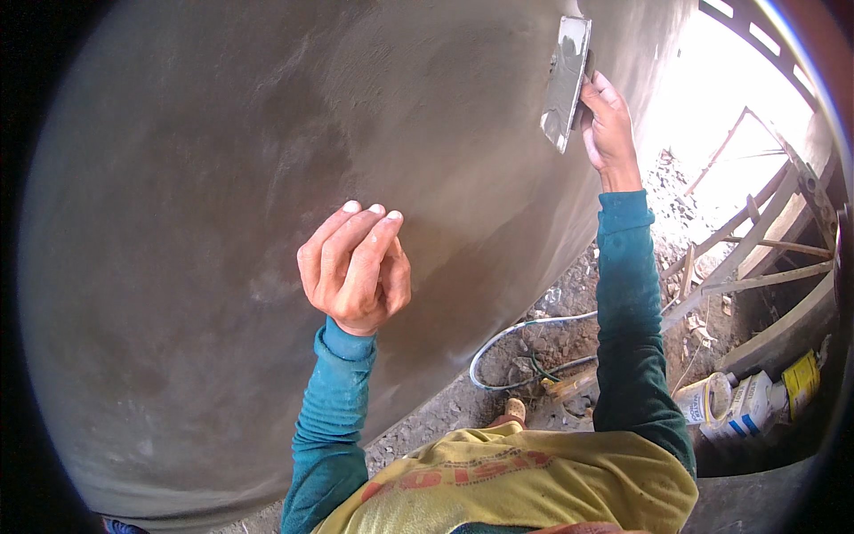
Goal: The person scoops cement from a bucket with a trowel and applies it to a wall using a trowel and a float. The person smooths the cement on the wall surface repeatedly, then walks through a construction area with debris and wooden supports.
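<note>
A broad grey plastered wall (205, 231) fills the left and middle of the view, smooth in places and streaked in others. At the upper right, my right hand (608, 125) is closed round the handle of a plastering trowel (566, 84). Wet grey plaster smears the trowel's flat rectangular blade, which is held close to the wall. My left hand (356, 267) is raised in front of the wall's middle, fingers curled and close together. Its palm and thumb are hidden, so anything inside it does not show. I cannot tell whether its fingertips touch the wall.
A pale hose (485, 356) loops over rubble-strewn ground at the wall's foot. On the right stand wooden poles and planks (769, 214). Below them lie a white bucket (705, 399), a white and blue bag (743, 409) and a yellow packet (801, 381).
</note>
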A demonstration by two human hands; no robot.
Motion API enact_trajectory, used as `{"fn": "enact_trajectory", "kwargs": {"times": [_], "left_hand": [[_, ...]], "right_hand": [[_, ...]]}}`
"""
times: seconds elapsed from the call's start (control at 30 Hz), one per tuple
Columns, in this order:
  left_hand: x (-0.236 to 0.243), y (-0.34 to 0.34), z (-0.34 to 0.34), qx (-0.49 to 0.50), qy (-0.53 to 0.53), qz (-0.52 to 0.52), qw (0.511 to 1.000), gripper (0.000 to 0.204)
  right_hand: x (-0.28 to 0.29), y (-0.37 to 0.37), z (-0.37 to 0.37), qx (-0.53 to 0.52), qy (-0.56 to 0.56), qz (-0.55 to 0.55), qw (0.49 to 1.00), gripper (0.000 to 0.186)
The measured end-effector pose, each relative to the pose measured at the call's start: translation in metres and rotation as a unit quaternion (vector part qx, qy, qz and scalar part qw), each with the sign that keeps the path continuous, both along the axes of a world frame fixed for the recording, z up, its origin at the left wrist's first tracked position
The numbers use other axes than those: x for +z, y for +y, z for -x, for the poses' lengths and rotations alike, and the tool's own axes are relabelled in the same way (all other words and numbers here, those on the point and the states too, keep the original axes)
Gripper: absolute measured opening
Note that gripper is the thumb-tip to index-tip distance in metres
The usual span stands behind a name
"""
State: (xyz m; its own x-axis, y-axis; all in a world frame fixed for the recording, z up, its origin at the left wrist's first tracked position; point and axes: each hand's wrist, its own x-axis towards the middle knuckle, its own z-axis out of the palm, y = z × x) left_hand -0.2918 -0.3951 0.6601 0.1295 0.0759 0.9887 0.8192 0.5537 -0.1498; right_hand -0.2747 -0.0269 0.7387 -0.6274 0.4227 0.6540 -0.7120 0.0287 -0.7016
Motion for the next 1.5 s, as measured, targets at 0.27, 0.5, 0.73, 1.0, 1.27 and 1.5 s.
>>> {"fn": "enact_trajectory", "kwargs": {"times": [0.27, 0.5, 0.73, 1.0, 1.27, 1.5], "left_hand": [[-0.009, 0.000, 0.003, 0.001, -0.007, -0.010, 1.000, 0.033], [-0.010, -0.004, 0.005, 0.004, -0.015, 0.000, 1.000, 0.032], [0.003, 0.000, 0.007, 0.002, -0.009, 0.002, 1.000, 0.032], [0.008, 0.001, 0.001, 0.011, -0.001, 0.001, 1.000, 0.032], [0.005, 0.001, -0.001, 0.009, -0.003, 0.003, 1.000, 0.032], [0.005, -0.001, -0.004, 0.023, -0.024, -0.001, 0.999, 0.034]], "right_hand": [[-0.005, 0.019, 0.011, -0.033, 0.019, 0.024, 0.999, 0.053], [0.007, 0.010, 0.003, 0.003, 0.009, -0.023, 1.000, 0.042], [-0.004, 0.017, 0.004, -0.045, -0.019, 0.000, 0.999, 0.042], [-0.002, 0.000, 0.004, -0.084, -0.011, -0.001, 0.996, 0.053], [0.007, -0.012, 0.008, -0.196, -0.014, -0.079, 0.977, 0.075], [-0.024, -0.071, -0.019, -0.132, -0.062, -0.248, 0.958, 0.072]]}}
